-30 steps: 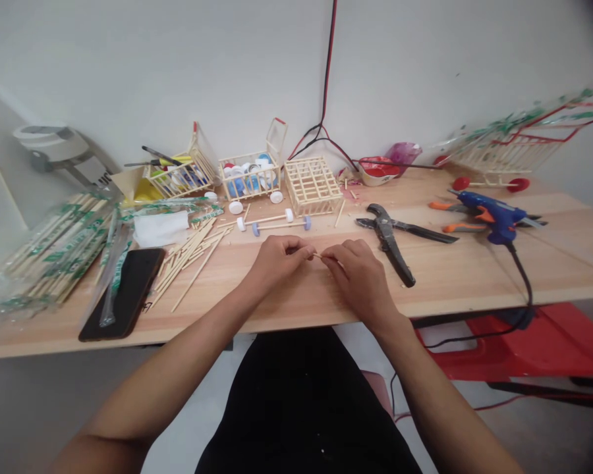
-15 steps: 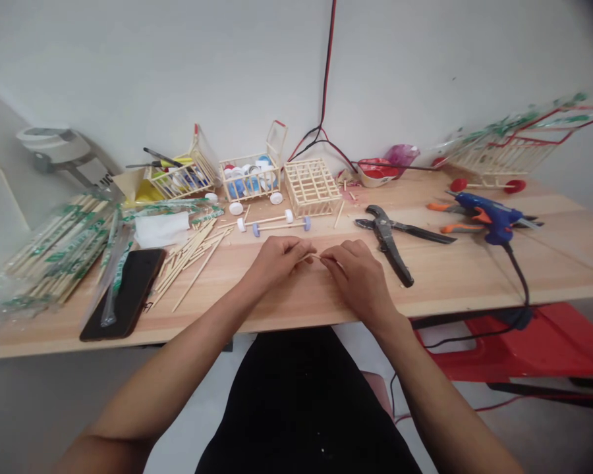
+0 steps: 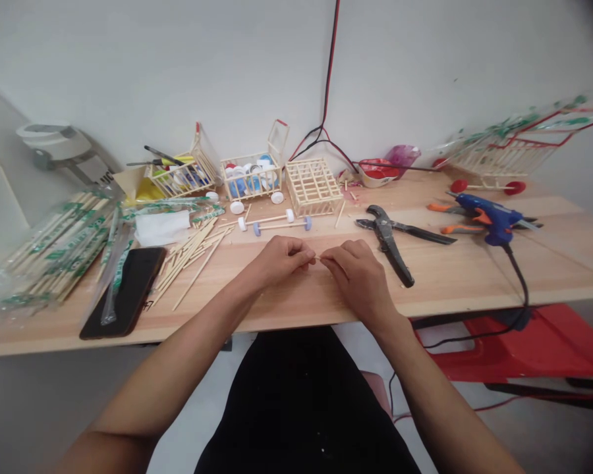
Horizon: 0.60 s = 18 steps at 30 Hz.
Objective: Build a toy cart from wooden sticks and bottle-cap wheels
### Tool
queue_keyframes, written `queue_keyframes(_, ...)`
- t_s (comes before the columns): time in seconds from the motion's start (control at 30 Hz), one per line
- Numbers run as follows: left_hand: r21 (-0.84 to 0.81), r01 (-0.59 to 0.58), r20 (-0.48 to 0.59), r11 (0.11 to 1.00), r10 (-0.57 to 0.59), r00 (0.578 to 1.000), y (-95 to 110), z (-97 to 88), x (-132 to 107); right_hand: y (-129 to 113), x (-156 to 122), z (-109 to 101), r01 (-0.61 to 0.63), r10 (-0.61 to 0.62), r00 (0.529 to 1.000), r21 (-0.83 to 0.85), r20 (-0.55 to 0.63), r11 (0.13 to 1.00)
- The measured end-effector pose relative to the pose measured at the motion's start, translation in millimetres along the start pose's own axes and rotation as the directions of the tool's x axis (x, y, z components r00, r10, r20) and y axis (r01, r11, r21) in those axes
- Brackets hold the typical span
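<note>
Between my fingertips is a short wooden stick (image 3: 317, 258), mostly hidden. My left hand (image 3: 285, 259) is closed in a pinch on its left end. The right end is pinched by my right hand (image 3: 354, 268). Both hands are just above the near part of the wooden table (image 3: 296, 306). Beyond them lie two stick axles with wheels, one white-wheeled (image 3: 267, 220) and one blue-wheeled (image 3: 282, 226). A stick cage (image 3: 313, 187) stands behind these. To the left is a loose pile of wooden sticks (image 3: 190, 253); black-handled cutters (image 3: 388, 240) lie to the right.
A blue glue gun (image 3: 491, 214) with a cord lies at right, near a large stick cart (image 3: 504, 158). Small carts hold bottle caps (image 3: 252, 178) and pens (image 3: 182, 174). A phone (image 3: 123, 296) and bagged sticks (image 3: 62, 253) are at left; a red stool (image 3: 534, 349) stands below.
The fingers of my left hand have shifted slightly along the stick, and less of it shows between the hands. Other things stay where they were.
</note>
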<state>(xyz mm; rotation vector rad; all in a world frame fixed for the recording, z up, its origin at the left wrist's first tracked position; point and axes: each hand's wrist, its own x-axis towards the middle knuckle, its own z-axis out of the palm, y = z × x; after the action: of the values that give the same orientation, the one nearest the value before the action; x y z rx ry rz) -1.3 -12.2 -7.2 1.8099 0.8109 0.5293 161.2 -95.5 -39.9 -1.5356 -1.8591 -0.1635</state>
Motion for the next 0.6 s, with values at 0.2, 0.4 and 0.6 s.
queue_keyframes(0.2,-0.047,0.079,-0.070,0.996,-0.083,0.994,-4,1.7,-1,2,-1,0,-0.028,0.027,0.999,-0.002,-0.020,1.000)
queue_keyframes(0.4,0.031,0.015,-0.120,0.999,-0.011,0.993,-8,-3.9,-2,4,-1,0,-0.057,0.058,0.998,0.016,-0.013,0.998)
queue_keyframes(0.6,0.057,-0.070,-0.139,0.996,0.078,0.987,-14,-5.8,0,7,-1,2,-0.058,0.059,0.998,0.032,-0.013,0.998)
